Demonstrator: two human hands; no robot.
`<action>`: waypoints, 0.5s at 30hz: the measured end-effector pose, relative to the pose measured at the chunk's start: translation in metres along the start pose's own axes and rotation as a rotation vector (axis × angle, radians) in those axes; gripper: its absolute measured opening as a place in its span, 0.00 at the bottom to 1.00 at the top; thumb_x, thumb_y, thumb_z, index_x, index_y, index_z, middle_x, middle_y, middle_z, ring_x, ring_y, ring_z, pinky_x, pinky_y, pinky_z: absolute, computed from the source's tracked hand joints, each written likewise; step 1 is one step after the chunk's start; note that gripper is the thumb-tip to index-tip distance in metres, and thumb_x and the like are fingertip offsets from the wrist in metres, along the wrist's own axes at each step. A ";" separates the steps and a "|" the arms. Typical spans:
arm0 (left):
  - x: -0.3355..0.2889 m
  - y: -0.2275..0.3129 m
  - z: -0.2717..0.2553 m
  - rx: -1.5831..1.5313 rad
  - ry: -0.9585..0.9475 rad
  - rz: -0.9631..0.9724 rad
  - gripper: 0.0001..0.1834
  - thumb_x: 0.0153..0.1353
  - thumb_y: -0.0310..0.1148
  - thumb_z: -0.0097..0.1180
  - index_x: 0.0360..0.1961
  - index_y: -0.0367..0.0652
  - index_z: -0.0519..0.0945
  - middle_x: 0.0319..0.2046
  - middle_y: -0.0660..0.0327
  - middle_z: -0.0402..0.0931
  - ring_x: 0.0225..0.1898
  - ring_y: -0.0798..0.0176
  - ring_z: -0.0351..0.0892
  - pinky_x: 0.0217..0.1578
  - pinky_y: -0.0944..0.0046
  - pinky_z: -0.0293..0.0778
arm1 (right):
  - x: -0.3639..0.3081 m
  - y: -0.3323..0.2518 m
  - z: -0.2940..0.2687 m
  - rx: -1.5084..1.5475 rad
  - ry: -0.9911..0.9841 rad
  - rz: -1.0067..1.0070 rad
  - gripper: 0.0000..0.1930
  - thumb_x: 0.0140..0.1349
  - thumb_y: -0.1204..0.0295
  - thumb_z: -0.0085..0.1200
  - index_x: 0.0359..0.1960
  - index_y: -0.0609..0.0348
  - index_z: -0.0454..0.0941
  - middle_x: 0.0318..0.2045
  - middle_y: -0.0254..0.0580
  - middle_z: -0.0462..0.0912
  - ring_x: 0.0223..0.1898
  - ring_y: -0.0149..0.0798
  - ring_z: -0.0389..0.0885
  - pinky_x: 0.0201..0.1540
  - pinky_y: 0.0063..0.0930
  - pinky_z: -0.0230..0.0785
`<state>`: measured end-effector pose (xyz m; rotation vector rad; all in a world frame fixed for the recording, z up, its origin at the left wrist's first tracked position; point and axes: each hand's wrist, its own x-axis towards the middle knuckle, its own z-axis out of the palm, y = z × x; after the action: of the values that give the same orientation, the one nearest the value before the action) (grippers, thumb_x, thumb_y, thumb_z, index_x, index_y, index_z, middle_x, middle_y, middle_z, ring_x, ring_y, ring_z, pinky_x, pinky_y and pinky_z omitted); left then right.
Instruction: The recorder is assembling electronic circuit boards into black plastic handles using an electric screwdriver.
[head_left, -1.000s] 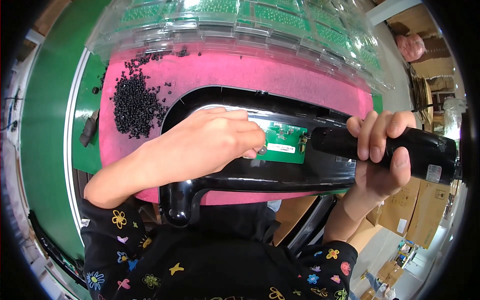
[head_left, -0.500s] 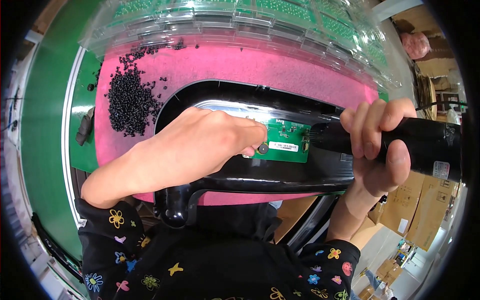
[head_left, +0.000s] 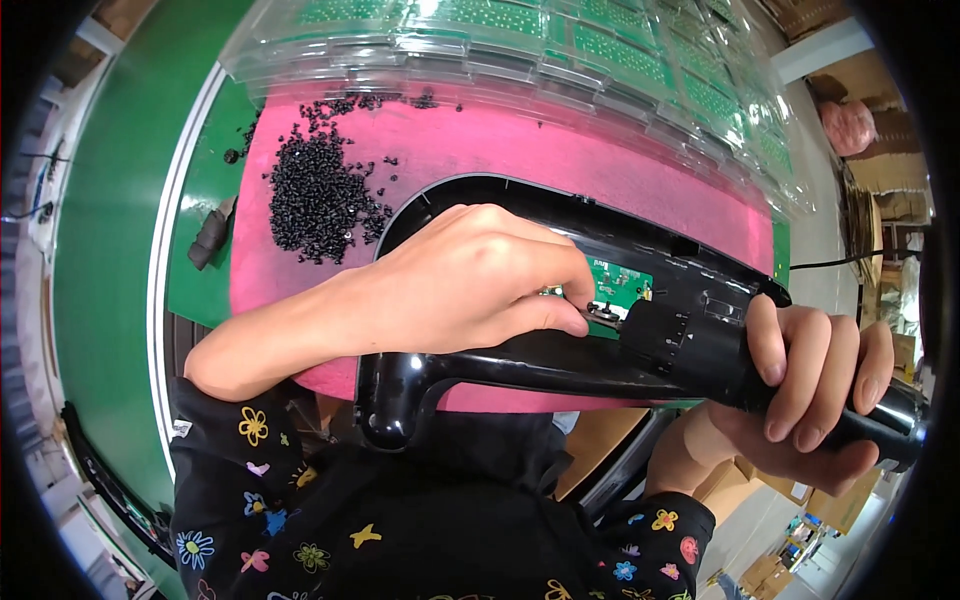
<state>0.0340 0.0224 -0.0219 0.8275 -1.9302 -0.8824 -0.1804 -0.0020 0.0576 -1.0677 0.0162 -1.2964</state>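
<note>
My right hand (head_left: 815, 385) wraps round the body of a black electric screwdriver (head_left: 680, 340), which lies tilted with its ringed, marked nose pointing left. Its bit (head_left: 602, 318) reaches toward the fingertips of my left hand (head_left: 490, 280). There, thumb and forefinger are pinched together beside the bit; whatever they hold is hidden. Beneath both hands is a long black plastic housing (head_left: 520, 372) with a curved end at the left. Inside it sits a green circuit board (head_left: 628, 285), mostly covered by my left hand and the screwdriver.
A heap of small black screws (head_left: 320, 195) lies on the pink mat (head_left: 500, 140), left of the housing. Behind the mat stand stacked clear plastic trays (head_left: 560, 60) with green boards. A dark rolled piece (head_left: 210, 238) rests on the green table at the left.
The screwdriver has turned, and its nose now reaches the left fingertips. My right hand has shifted right and nearer. In the picture, the housing and screws appear farther right.
</note>
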 end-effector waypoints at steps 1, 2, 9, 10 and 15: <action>0.000 0.000 0.000 0.000 0.005 -0.001 0.10 0.51 0.27 0.68 0.32 0.35 0.80 0.27 0.57 0.80 0.23 0.59 0.76 0.23 0.64 0.71 | -0.001 0.002 0.000 0.018 -0.028 -0.008 0.16 0.52 0.65 0.64 0.34 0.49 0.66 0.17 0.23 0.72 0.20 0.22 0.70 0.37 0.23 0.60; 0.000 -0.001 -0.001 -0.021 0.007 -0.005 0.10 0.51 0.27 0.68 0.31 0.35 0.80 0.27 0.57 0.80 0.23 0.60 0.76 0.23 0.65 0.71 | -0.001 0.004 0.000 0.024 -0.027 -0.023 0.16 0.52 0.65 0.65 0.34 0.48 0.67 0.17 0.23 0.72 0.20 0.22 0.70 0.38 0.22 0.61; 0.009 0.008 -0.006 -0.131 0.120 0.019 0.09 0.48 0.23 0.68 0.31 0.35 0.81 0.28 0.59 0.80 0.28 0.61 0.77 0.26 0.64 0.71 | 0.003 0.006 0.000 -0.007 -0.037 0.003 0.16 0.53 0.66 0.65 0.35 0.48 0.67 0.18 0.22 0.73 0.19 0.21 0.70 0.38 0.22 0.61; 0.008 0.007 -0.005 -0.134 0.118 0.021 0.09 0.48 0.23 0.68 0.31 0.35 0.81 0.28 0.59 0.80 0.28 0.61 0.77 0.26 0.64 0.71 | 0.005 0.010 0.001 0.004 -0.063 0.006 0.15 0.53 0.66 0.64 0.35 0.48 0.68 0.18 0.22 0.73 0.20 0.21 0.70 0.38 0.22 0.60; 0.005 0.000 -0.006 -0.016 0.139 0.102 0.10 0.46 0.19 0.66 0.32 0.35 0.81 0.28 0.58 0.81 0.30 0.59 0.78 0.31 0.63 0.74 | 0.004 0.013 -0.002 -0.044 -0.089 0.035 0.16 0.53 0.64 0.65 0.36 0.49 0.68 0.18 0.23 0.73 0.20 0.22 0.70 0.38 0.23 0.60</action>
<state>0.0371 0.0167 -0.0174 0.7547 -1.8248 -0.7581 -0.1699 -0.0078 0.0507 -1.1569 -0.0041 -1.2213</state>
